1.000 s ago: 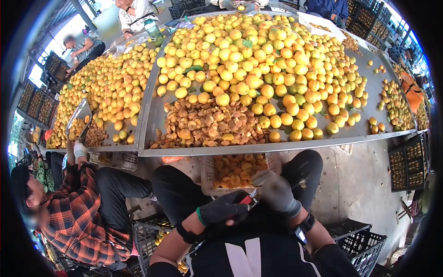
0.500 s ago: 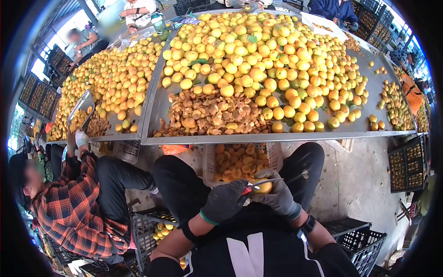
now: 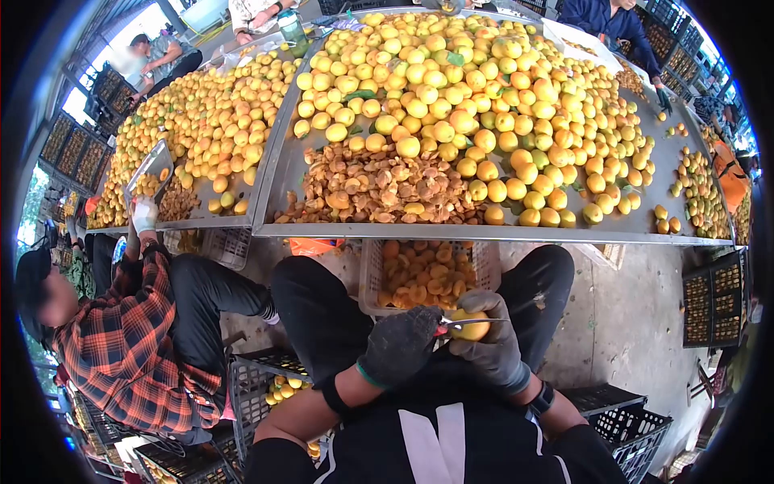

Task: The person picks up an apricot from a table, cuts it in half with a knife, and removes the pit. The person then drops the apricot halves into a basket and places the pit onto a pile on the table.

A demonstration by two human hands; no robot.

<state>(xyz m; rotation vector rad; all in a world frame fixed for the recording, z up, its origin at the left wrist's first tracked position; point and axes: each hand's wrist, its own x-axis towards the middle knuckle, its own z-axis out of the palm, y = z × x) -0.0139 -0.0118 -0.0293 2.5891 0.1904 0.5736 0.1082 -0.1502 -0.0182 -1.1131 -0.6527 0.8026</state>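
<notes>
My left hand (image 3: pixel 398 348), in a black glove with a green cuff, is closed round a small red-handled knife (image 3: pixel 443 327). Its thin blade points right and lies across a yellow-orange apricot (image 3: pixel 471 330). Fingers of my right hand (image 3: pixel 498 348), in a grey glove, grip that fruit from above and the side. Whether the blade has cut into the flesh cannot be made out. Just beyond both hands, between my knees, a pale plastic crate (image 3: pixel 369 278) holds orange apricot halves (image 3: pixel 426 278).
Across the front runs a metal table (image 3: pixel 484 234) with a big heap of whole apricots (image 3: pixel 451 89) and a pile of brown-orange pieces (image 3: pixel 387 185). A person in a plaid shirt (image 3: pixel 121 347) sits at my left. Black crates (image 3: pixel 629 436) stand on the floor beside me.
Both hands have risen slightly, and my right fingers now wrap higher over the apricot. The view has shifted a little. At the far right, a co-worker's arm has reached down onto the table.
</notes>
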